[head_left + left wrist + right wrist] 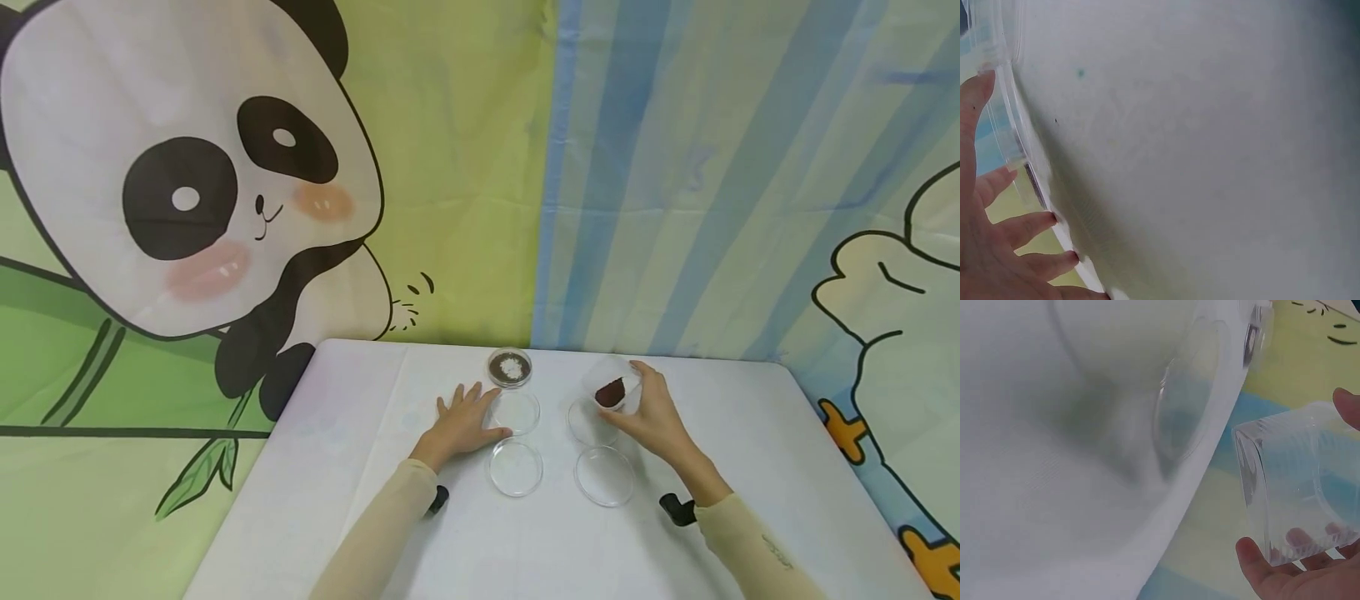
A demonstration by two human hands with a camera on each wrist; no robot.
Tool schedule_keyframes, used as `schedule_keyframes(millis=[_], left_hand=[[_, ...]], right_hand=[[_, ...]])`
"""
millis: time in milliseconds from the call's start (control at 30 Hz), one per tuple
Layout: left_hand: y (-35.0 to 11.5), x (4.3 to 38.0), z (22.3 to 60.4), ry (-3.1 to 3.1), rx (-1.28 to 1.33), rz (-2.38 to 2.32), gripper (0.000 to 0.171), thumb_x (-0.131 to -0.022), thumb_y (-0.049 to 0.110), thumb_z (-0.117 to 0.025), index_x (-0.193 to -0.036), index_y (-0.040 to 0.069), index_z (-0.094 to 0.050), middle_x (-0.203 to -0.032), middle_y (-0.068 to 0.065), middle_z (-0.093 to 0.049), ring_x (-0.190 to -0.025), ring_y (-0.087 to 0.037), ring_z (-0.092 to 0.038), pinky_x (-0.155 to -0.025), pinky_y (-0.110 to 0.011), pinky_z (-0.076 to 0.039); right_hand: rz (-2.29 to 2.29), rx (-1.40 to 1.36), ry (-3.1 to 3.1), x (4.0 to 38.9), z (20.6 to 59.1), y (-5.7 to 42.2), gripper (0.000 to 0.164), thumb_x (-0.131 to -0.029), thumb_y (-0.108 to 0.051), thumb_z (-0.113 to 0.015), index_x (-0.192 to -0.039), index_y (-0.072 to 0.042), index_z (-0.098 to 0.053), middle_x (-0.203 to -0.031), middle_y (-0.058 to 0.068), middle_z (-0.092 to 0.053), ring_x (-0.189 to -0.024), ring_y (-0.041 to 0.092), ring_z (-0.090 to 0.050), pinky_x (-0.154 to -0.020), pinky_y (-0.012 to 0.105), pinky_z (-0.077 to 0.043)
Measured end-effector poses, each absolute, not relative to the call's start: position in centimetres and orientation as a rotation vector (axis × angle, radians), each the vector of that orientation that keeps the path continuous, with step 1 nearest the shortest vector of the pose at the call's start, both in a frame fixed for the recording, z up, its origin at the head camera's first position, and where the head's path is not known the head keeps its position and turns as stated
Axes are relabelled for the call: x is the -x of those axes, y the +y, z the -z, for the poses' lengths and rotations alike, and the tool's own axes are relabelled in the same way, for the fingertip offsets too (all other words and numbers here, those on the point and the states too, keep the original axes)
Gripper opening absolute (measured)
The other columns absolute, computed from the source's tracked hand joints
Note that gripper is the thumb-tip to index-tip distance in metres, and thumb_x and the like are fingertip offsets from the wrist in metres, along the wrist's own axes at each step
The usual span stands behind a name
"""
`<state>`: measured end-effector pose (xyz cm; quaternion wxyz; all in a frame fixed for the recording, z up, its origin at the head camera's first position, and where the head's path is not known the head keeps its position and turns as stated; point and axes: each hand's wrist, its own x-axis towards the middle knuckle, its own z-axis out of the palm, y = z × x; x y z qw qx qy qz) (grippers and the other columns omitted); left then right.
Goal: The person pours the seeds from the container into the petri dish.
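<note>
My right hand (pixel 648 408) grips a clear plastic cup (pixel 1291 481), thumb on one side and fingers on the other. In the head view the cup is tilted, with dark brown, soil-like material (pixel 611 392) gathered at its low side. My left hand (pixel 461 423) rests on the table with spread, fairly straight fingers. Its thumb and index finger touch the rim of a clear round dish (pixel 519 412). Just beyond that dish sits another dish (pixel 510 367), holding dark material topped with white bits.
A clear dish (pixel 516 468) lies nearer on the left. To the right are two clear round pieces, one (pixel 588 427) partly below the cup and one (pixel 605 477) nearer. Black objects (pixel 678 510) show beside both wrists. A printed cloth backdrop (pixel 465 208) stands behind the white table (pixel 360 467).
</note>
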<state>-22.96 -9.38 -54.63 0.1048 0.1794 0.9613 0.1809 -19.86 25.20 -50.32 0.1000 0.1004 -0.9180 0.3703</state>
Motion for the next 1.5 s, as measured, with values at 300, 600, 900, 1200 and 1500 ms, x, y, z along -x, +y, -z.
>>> schedule_keyframes(millis=[300,600,900,1200,1500], left_hand=[[-9.4,23.0,54.7,2.827,-0.507,-0.536,0.087,-0.086,0.071,-0.061,-0.157,0.029,-0.034,-0.161,-0.019,-0.026,-0.144,-0.054,-0.012,-0.106,-0.077,-0.009],[-9.4,23.2,54.9,2.824,-0.512,-0.536,0.088,-0.086,0.072,-0.060,-0.157,0.029,-0.033,-0.161,-0.019,-0.026,-0.145,-0.053,-0.013,-0.106,-0.077,-0.009],[-9.4,23.2,54.8,2.833,-0.514,-0.512,0.088,-0.085,0.074,-0.058,-0.157,0.029,-0.033,-0.160,-0.019,-0.027,-0.145,-0.053,-0.014,-0.106,-0.077,-0.011],[-9.4,23.1,54.5,2.824,-0.503,-0.511,0.087,-0.086,0.073,-0.059,-0.157,0.029,-0.034,-0.161,-0.018,-0.027,-0.145,-0.053,-0.014,-0.106,-0.077,-0.012],[-9.3,23.2,54.1,2.808,-0.499,-0.501,0.085,-0.088,0.069,-0.061,-0.157,0.030,-0.032,-0.161,-0.018,-0.027,-0.145,-0.052,-0.014,-0.106,-0.077,-0.012]], right_hand=[[-0.987,-0.467,-2.772,20.9,49.7,21.7,0.101,-0.077,-0.028,-0.088,-0.151,0.003,-0.026,-0.143,0.030,-0.037,-0.130,0.047,-0.036,-0.102,0.061,-0.036],[-0.834,-0.551,-2.839,21.7,49.8,19.8,0.102,-0.077,-0.028,-0.087,-0.152,0.004,-0.026,-0.146,0.030,-0.037,-0.133,0.048,-0.035,-0.106,0.059,-0.035],[-0.649,-0.680,-2.767,22.2,49.9,18.5,0.099,-0.074,-0.027,-0.088,-0.148,0.009,-0.033,-0.143,0.029,-0.044,-0.132,0.047,-0.040,-0.106,0.059,-0.035],[-0.512,-0.742,-2.786,22.4,49.9,17.5,0.097,-0.074,-0.029,-0.089,-0.149,0.001,-0.035,-0.142,0.024,-0.045,-0.131,0.044,-0.040,-0.098,0.062,-0.041],[-0.361,-0.822,-2.723,22.3,49.8,16.6,0.099,-0.069,-0.028,-0.093,-0.147,0.002,-0.039,-0.141,0.023,-0.046,-0.129,0.045,-0.042,-0.094,0.060,-0.044]])
